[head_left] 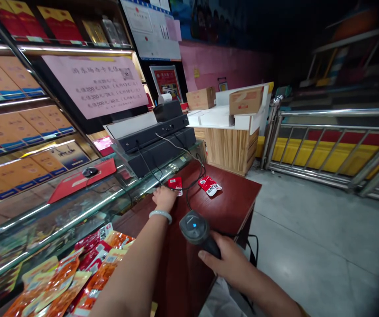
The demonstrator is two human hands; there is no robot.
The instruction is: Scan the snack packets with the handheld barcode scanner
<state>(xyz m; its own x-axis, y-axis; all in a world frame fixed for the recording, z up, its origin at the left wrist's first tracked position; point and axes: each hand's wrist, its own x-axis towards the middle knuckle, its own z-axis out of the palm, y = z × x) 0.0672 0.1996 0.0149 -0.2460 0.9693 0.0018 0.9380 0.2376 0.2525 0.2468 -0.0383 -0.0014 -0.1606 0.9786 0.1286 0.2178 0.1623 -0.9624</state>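
My right hand is wrapped around the handle of a dark barcode scanner with a small blue light on its head, held above the table. My left hand, a pale bangle at its wrist, reaches to the far left part of the dark red table. Its fingers are curled, and its thumb side is against a small red snack packet, partly hidden behind it. To the right of that, a second red and white packet lies flat. A black cable loops between the two packets.
A pile of orange and red snack packets lies at lower left. Along the left runs a glass counter with a mouse and a dark checkout machine. A metal railing stands at the right.
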